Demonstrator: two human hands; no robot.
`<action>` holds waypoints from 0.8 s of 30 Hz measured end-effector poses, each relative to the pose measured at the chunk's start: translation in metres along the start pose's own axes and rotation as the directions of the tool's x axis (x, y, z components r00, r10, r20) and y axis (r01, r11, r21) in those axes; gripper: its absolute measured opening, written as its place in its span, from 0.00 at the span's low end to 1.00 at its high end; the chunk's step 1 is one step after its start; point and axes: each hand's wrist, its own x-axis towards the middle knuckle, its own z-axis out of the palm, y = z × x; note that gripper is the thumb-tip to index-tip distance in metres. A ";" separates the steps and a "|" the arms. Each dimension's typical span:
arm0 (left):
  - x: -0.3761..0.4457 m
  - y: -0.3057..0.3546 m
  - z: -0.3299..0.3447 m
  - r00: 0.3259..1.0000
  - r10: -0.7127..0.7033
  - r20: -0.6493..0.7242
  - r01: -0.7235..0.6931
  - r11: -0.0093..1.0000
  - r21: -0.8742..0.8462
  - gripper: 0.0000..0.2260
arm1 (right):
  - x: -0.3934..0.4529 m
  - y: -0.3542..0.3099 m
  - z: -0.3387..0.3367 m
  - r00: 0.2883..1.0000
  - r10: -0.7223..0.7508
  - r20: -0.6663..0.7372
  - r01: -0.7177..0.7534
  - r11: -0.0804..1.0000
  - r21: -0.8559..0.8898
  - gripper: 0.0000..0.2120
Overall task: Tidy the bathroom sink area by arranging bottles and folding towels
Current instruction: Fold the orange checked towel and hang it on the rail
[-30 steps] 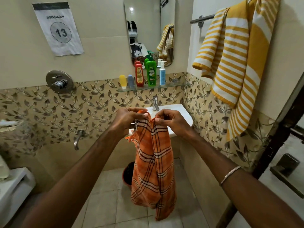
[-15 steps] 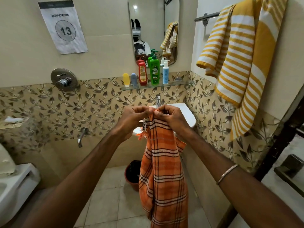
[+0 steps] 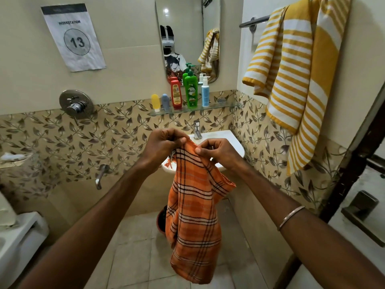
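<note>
Pinching the orange plaid towel (image 3: 193, 207) at its top edge, left hand (image 3: 164, 146) and right hand (image 3: 218, 152) held it hanging before the sink (image 3: 231, 140).

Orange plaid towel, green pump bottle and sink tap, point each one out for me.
orange plaid towel (image 3: 193, 222), head view, middle of the hanging cloth
green pump bottle (image 3: 191, 91), head view, its label
sink tap (image 3: 197, 130), head view, chrome body

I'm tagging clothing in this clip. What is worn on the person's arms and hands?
Both forearms are bare, no sleeves in view. The right arm carries a thin silver bangle above the wrist. The left hand and right hand show no gloves; no rings visible.
</note>
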 end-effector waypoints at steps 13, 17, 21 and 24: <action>0.001 0.009 -0.011 0.998 0.011 0.059 -0.012 1.000 0.024 0.10 | -0.001 0.007 0.007 0.982 0.075 0.174 -0.075 0.997 -0.006 0.10; 0.000 0.010 -0.019 0.999 0.033 -0.025 -0.033 0.999 0.007 0.11 | 0.000 0.023 0.003 0.951 0.195 0.240 -0.163 0.976 -0.147 0.10; 0.000 0.011 -0.029 0.991 0.055 -0.125 -0.057 0.998 -0.012 0.11 | -0.005 0.048 -0.002 0.944 0.251 0.215 -0.195 0.948 -0.252 0.13; 0.000 0.010 -0.035 0.982 0.058 -0.178 -0.062 0.998 -0.017 0.11 | -0.009 0.059 -0.006 0.946 0.273 0.175 -0.194 0.909 -0.369 0.12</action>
